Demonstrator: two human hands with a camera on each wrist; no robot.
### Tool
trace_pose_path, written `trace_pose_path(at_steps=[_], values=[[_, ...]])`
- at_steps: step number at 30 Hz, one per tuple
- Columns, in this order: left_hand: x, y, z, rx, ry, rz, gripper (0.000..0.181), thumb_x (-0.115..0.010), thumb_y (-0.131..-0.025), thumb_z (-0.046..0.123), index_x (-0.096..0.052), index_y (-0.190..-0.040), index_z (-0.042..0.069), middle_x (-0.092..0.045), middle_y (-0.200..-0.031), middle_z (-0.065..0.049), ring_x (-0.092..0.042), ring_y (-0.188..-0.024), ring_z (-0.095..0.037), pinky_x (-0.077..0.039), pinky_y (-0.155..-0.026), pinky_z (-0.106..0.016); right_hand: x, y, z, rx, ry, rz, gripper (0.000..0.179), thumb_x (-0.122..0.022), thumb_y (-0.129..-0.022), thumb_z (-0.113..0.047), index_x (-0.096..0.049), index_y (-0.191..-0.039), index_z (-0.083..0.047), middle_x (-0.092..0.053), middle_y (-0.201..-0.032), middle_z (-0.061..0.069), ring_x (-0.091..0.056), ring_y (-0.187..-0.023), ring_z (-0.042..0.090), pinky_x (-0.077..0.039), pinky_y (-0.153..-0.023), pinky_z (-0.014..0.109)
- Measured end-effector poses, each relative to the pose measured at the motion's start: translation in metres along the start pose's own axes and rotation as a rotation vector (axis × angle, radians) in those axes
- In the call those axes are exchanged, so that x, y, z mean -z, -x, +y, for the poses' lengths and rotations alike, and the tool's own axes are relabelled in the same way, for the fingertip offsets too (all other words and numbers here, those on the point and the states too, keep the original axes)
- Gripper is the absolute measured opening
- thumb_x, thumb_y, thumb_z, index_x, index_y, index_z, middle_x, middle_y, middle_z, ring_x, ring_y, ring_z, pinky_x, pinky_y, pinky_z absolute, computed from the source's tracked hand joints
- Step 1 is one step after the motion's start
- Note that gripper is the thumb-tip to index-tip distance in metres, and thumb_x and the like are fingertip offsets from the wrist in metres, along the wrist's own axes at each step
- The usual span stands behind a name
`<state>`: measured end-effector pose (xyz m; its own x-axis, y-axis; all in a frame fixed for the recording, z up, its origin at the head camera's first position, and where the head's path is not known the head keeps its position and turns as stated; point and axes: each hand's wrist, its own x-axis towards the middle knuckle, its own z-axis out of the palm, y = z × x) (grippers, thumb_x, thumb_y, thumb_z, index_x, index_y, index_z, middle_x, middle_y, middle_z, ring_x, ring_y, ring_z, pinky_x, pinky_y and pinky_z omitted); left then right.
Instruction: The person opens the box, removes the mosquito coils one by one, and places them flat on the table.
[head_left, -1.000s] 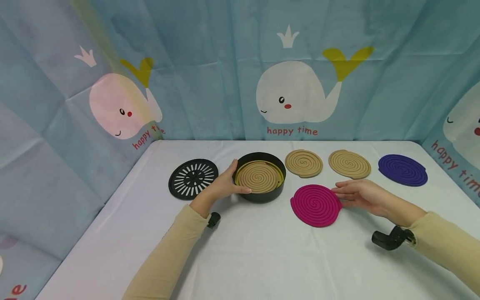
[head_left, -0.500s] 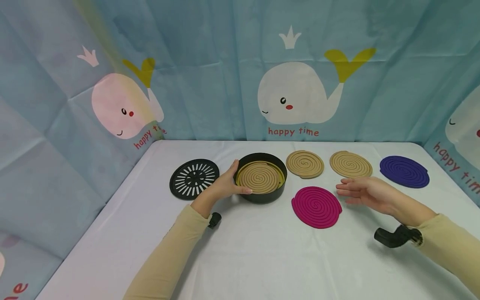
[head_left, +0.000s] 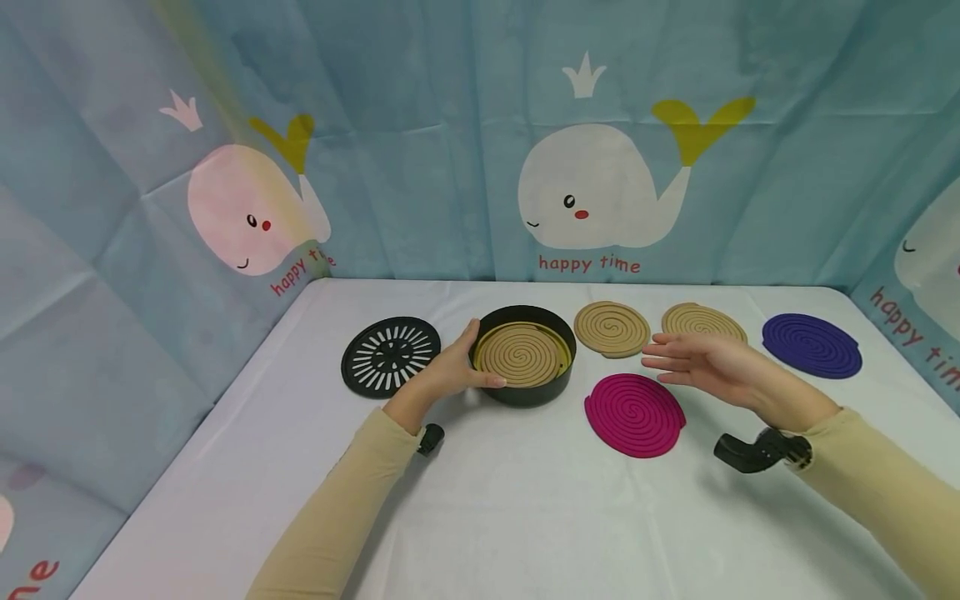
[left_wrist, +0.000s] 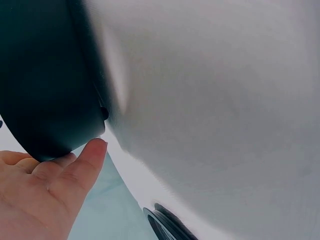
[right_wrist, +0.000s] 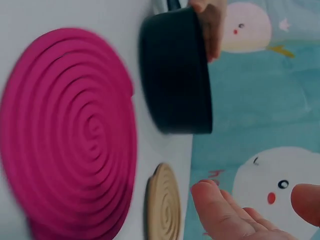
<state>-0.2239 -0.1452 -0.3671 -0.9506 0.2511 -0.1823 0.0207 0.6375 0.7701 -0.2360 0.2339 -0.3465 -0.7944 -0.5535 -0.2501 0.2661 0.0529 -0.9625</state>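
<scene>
My left hand (head_left: 450, 367) holds the left side of a round black mosquito coil tin (head_left: 525, 395), thumb at the front and fingers around the outer wall. Inside the tin, above a yellow lining, lies a tan mosquito coil (head_left: 517, 355). In the right wrist view the tin (right_wrist: 175, 75) shows side-on. My right hand (head_left: 720, 367) hovers with extended fingers, holding nothing, just above and beyond the pink mosquito coil (head_left: 634, 415). It partly covers a tan coil (head_left: 701, 319) at the back. Another tan coil (head_left: 612, 329) lies to its left.
A slotted black lid (head_left: 392, 357) lies left of the tin, near the left forearm. The purple mosquito coil (head_left: 812, 345) lies at the far right. A white cloth (head_left: 525, 517) covers the table, and a blue whale-print curtain (head_left: 435, 167) stands behind it.
My right hand has come away from the pink coil's right edge, lifted, then moved left toward the tan coils. My left hand and the tin have stayed in place.
</scene>
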Motion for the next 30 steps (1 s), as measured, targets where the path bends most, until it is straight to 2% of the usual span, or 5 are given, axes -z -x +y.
trace_pose_path(at_steps=[3, 11, 23, 26, 30], values=[[0.000, 0.000, 0.000, 0.003, 0.004, 0.001, 0.112, -0.081, -0.082, 0.026, 0.000, -0.156, 0.007, 0.001, -0.162, -0.009, -0.003, -0.148, -0.025, -0.012, -0.118, -0.043, -0.009, -0.006, -0.007, 0.012, 0.010, -0.028, 0.065, -0.033, -0.106, -0.016, 0.007, -0.149, 0.012, -0.005, -0.154, 0.035, -0.053, -0.119, 0.013, -0.044, -0.100, 0.029], [-0.002, 0.000, 0.000, 0.009, 0.011, 0.001, 0.112, -0.081, -0.081, 0.026, 0.000, -0.157, 0.007, 0.001, -0.162, -0.008, -0.003, -0.148, -0.025, -0.012, -0.118, -0.043, -0.029, -0.021, -0.020, 0.020, -0.036, -0.062, 0.061, -0.029, -0.106, -0.015, 0.005, -0.151, 0.010, -0.006, -0.156, 0.032, -0.016, -0.143, 0.042, -0.030, -0.112, 0.038], [-0.001, -0.002, -0.002, 0.005, 0.014, 0.002, 0.114, -0.082, -0.081, 0.026, 0.002, -0.156, 0.008, 0.002, -0.162, -0.008, -0.003, -0.148, -0.025, -0.012, -0.118, -0.043, -0.063, -0.050, -0.030, 0.032, -0.254, -0.066, 0.059, -0.025, -0.105, -0.011, 0.007, -0.151, 0.007, -0.003, -0.158, 0.029, -0.010, -0.145, 0.040, -0.013, -0.116, 0.044], [-0.001, -0.002, -0.002, 0.009, 0.016, 0.002, 0.114, -0.082, -0.081, 0.027, 0.002, -0.156, 0.009, 0.002, -0.162, -0.008, -0.003, -0.148, -0.025, -0.012, -0.118, -0.043, -0.069, -0.060, -0.027, 0.043, -0.284, -0.060, 0.049, -0.026, -0.105, -0.010, -0.013, -0.149, 0.008, -0.003, -0.157, 0.029, -0.009, -0.145, 0.040, -0.012, -0.116, 0.047], [-0.001, -0.004, -0.003, 0.002, 0.016, 0.003, 0.114, -0.082, -0.081, 0.026, 0.002, -0.156, 0.007, 0.002, -0.162, -0.009, -0.003, -0.148, -0.025, -0.012, -0.118, -0.043, -0.076, -0.074, -0.024, 0.037, -0.310, -0.040, 0.027, -0.028, -0.105, -0.008, -0.041, -0.126, 0.004, -0.003, -0.158, 0.029, -0.007, -0.146, 0.040, -0.009, -0.117, 0.048]])
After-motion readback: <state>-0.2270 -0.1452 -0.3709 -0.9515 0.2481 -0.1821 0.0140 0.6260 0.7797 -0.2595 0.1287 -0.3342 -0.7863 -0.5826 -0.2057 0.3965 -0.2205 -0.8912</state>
